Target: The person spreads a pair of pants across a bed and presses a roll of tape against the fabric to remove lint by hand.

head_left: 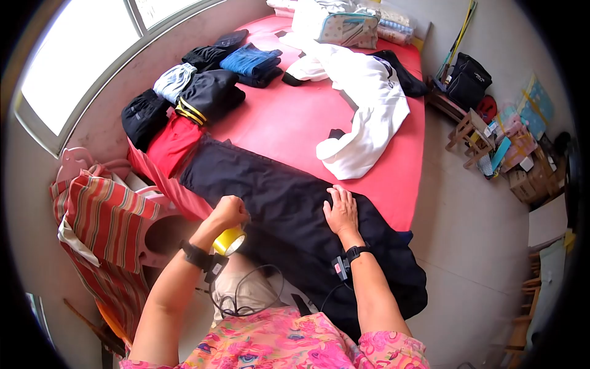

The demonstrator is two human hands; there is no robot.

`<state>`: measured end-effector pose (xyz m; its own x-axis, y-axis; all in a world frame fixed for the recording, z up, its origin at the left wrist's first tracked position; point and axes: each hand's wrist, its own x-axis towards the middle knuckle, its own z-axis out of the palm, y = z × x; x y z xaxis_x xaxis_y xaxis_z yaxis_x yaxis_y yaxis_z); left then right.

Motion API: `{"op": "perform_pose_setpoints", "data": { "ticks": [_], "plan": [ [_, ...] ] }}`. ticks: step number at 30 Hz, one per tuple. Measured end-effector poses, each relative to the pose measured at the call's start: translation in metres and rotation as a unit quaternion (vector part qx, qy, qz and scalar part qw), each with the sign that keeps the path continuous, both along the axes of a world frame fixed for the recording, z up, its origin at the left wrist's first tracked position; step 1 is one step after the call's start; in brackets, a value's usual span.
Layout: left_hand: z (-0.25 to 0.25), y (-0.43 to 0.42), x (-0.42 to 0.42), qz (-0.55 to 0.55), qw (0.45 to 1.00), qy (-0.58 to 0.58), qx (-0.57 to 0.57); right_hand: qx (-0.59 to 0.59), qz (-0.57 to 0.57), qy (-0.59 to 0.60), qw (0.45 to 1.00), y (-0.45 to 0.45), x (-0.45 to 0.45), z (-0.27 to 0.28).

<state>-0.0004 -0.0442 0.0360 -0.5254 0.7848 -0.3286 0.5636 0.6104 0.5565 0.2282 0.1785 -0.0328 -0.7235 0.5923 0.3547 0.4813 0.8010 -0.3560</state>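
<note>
A pair of black trousers (pixel 276 190) lies spread from the bed's edge toward my lap. My right hand (pixel 342 211) rests flat on the cloth with its fingers spread. My left hand (pixel 230 211) is closed in a fist over the trousers' near edge. Directly beneath that fist, against its underside, is a roll of yellow tape (pixel 228 241); the fingers' exact hold on it is hidden. Each wrist wears a black strap with a small device, and a thin dark cable (pixel 270 270) loops across my lap.
Folded clothes, including blue jeans (pixel 251 60) and red fabric (pixel 174 144), line the bed's left side. A white garment (pixel 369 104) lies across the pink bed sheet (pixel 276 114). Striped cloth (pixel 110 215) drapes over a pink chair (pixel 77 160). A wooden stool (pixel 473 138) and boxes stand right.
</note>
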Motion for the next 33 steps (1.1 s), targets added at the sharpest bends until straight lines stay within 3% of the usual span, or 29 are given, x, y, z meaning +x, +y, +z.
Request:
{"op": "perform_pose_setpoints", "data": {
  "ticks": [3,4,5,8,11,13,16,19,21,23,24,27,29,30,31,33],
  "plan": [
    [-0.015,0.010,0.023,-0.024,1.000,0.002,0.004,0.002,-0.002,-0.002,1.000,0.001,0.000,-0.001],
    [-0.041,0.012,0.028,-0.013,0.999,0.019,0.032,0.003,-0.004,-0.001,1.000,0.001,-0.001,-0.002],
    [-0.080,0.018,0.031,-0.014,0.992,0.124,0.032,0.005,-0.002,0.005,1.000,0.001,-0.001,-0.004],
    [-0.071,0.027,0.044,0.028,0.985,0.168,-0.010,0.009,0.000,0.007,1.000,0.002,0.000,-0.002],
    [-0.050,0.025,0.020,-0.039,0.995,0.080,-0.040,0.010,0.000,0.007,1.000,0.001,-0.001,0.000],
    [-0.022,0.020,0.009,-0.045,0.998,-0.050,0.001,0.012,0.001,0.009,1.000,0.001,0.000,-0.001],
    [0.017,0.033,0.006,-0.040,0.998,-0.032,0.048,0.012,0.000,0.007,1.000,0.001,-0.001,-0.002],
    [0.006,0.055,0.020,-0.055,0.996,-0.027,0.070,0.010,0.000,0.005,1.000,0.000,0.000,0.000],
    [-0.024,0.067,0.037,-0.142,0.988,0.034,0.054,0.008,-0.002,0.005,1.000,0.000,0.000,0.001],
    [-0.068,0.077,0.060,-0.082,0.980,0.180,0.012,0.006,-0.005,0.004,1.000,-0.001,0.000,0.000],
    [-0.066,0.079,0.061,-0.084,0.980,0.180,0.014,0.007,-0.004,0.007,1.000,-0.001,0.000,-0.003],
    [-0.053,0.077,0.061,-0.095,0.981,0.167,-0.020,0.006,0.001,0.008,1.000,-0.001,0.001,-0.001],
    [-0.034,0.075,0.039,-0.149,0.985,0.042,-0.076,-0.018,0.001,0.008,1.000,0.000,0.000,0.000],
    [-0.023,0.071,0.026,-0.231,0.972,0.031,-0.025,-0.018,0.000,0.010,1.000,0.001,-0.001,0.000],
    [-0.010,0.072,0.021,-0.096,0.992,-0.078,-0.026,-0.008,-0.001,0.011,1.000,0.001,-0.001,0.001],
    [0.017,0.083,0.014,-0.068,0.996,-0.062,0.019,-0.001,-0.001,0.012,1.000,-0.001,0.000,0.000]
  ]
}}
